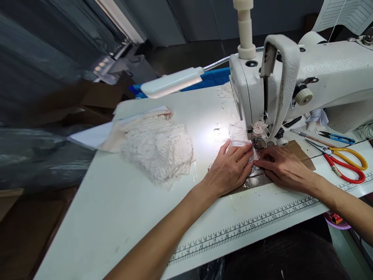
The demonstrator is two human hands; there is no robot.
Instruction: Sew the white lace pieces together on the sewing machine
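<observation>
My left hand [230, 168] lies flat with its fingers stretched out, pressing a strip of white lace [237, 137] onto the table just left of the needle. My right hand [284, 168] rests flat beside it, fingertips on the lace near the presser foot [258, 143] of the white sewing machine [291, 83]. A small fabric flower [259, 126] sits by the needle bar. Both hands lie over a brown taped patch [300, 151] on the table.
A pile of white lace pieces [159, 147] lies to the left. A lamp head [171, 82] shines on the work. Red-and-yellow scissors [345, 162], blue snips [338, 137] and a pencil [311, 137] lie to the right. A printed ruler [262, 219] runs along the front edge.
</observation>
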